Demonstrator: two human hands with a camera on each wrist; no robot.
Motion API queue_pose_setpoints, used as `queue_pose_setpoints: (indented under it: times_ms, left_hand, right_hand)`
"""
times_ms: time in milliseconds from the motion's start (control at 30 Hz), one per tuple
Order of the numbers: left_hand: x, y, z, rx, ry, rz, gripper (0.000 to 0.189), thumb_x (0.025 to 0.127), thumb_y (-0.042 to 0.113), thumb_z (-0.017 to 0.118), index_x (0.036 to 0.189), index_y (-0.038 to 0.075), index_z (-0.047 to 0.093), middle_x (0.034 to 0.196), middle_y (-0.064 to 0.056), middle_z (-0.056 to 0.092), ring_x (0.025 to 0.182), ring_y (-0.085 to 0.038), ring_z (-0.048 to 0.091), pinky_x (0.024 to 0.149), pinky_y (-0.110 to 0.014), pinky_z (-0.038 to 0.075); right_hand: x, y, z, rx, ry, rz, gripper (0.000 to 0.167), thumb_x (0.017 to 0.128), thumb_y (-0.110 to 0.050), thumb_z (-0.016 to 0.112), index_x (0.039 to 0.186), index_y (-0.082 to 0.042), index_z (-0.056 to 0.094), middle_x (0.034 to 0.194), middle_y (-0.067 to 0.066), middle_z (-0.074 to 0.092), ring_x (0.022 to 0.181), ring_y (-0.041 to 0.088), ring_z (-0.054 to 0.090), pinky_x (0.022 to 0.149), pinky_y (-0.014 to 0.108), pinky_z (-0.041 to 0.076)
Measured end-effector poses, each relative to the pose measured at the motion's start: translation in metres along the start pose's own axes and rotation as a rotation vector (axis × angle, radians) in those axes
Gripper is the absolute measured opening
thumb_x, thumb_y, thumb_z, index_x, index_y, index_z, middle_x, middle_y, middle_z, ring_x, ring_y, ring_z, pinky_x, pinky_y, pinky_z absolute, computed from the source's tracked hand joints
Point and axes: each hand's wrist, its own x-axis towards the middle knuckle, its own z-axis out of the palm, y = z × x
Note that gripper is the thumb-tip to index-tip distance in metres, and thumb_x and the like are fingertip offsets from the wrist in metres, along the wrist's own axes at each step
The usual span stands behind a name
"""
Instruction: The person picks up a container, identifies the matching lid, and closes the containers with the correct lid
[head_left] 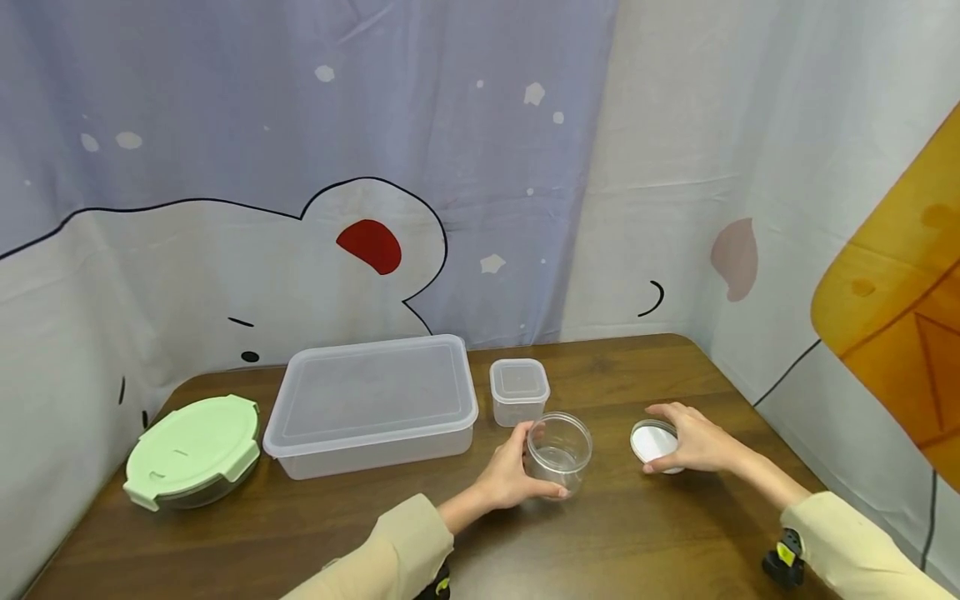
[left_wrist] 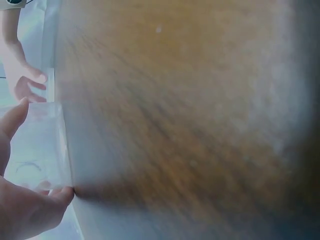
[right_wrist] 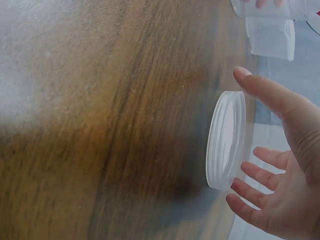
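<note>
My left hand [head_left: 504, 477] grips a clear round jar [head_left: 561, 460] by its sides, the thumb along the near side and the fingers round the far left. The jar stands upright with its mouth uncovered. In the left wrist view, thumb and fingertips press against the transparent wall. To the right, a round screw lid [head_left: 649, 442] with a white inner face lies on the table. Over it, my right hand [head_left: 699, 440] spreads thumb and fingers around its rim. The right wrist view shows the lid [right_wrist: 226, 142] between them, fingertips close to its edge and the thumb apart.
Behind the jar stands a small square lidded container [head_left: 519, 390]. A large rectangular lidded box [head_left: 375, 400] sits left of it, and a round container with a green clip lid [head_left: 193, 450] is at the far left. A printed curtain [head_left: 510, 167] hangs behind the wooden table [head_left: 600, 542].
</note>
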Motion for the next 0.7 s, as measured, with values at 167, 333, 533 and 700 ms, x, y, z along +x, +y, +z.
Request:
queue_pose_setpoints:
  times_ms: [167, 333, 533, 700]
  left_hand:
    - [0.000, -0.001, -0.001, 0.006, -0.004, 0.000, 0.089, 0.064, 0.018, 0.089, 0.135, 0.002, 0.039, 0.136, -0.019, 0.054, 0.116, -0.032, 0.059, 0.094, -0.034, 0.050]
    - [0.001, -0.001, -0.001, -0.003, -0.014, -0.001, 0.089, 0.064, 0.018, 0.089, 0.136, 0.001, 0.039, 0.137, -0.020, 0.053, 0.116, -0.032, 0.059, 0.095, -0.035, 0.050]
    - [0.001, 0.000, -0.002, 0.000, -0.021, -0.003, 0.089, 0.064, 0.018, 0.089, 0.136, 0.001, 0.039, 0.137, -0.020, 0.053, 0.116, -0.032, 0.059, 0.094, -0.034, 0.051]
    - [0.001, 0.000, -0.003, 0.009, -0.025, 0.002, 0.089, 0.064, 0.018, 0.089, 0.136, 0.001, 0.039, 0.137, -0.020, 0.053, 0.117, -0.032, 0.058, 0.094, -0.033, 0.051]
  right_hand:
    - [0.001, 0.002, 0.003, 0.007, -0.036, 0.022, 0.092, 0.060, -0.046, 0.088, 0.126, 0.008, 0.053, 0.119, 0.025, 0.057, 0.105, 0.039, 0.054, 0.073, 0.041, 0.051]
    - [0.002, 0.004, 0.004, -0.003, -0.044, 0.026, 0.087, 0.060, -0.043, 0.088, 0.122, 0.008, 0.055, 0.116, 0.025, 0.058, 0.102, 0.036, 0.054, 0.071, 0.037, 0.049]
    - [0.004, 0.001, 0.005, -0.017, -0.033, 0.028, 0.082, 0.057, -0.038, 0.089, 0.118, 0.007, 0.057, 0.112, 0.022, 0.058, 0.099, 0.034, 0.054, 0.071, 0.036, 0.049]
    - [0.006, -0.011, 0.007, -0.002, -0.017, 0.034, 0.083, 0.058, -0.036, 0.089, 0.122, 0.006, 0.056, 0.113, 0.022, 0.057, 0.100, 0.034, 0.052, 0.070, 0.039, 0.050]
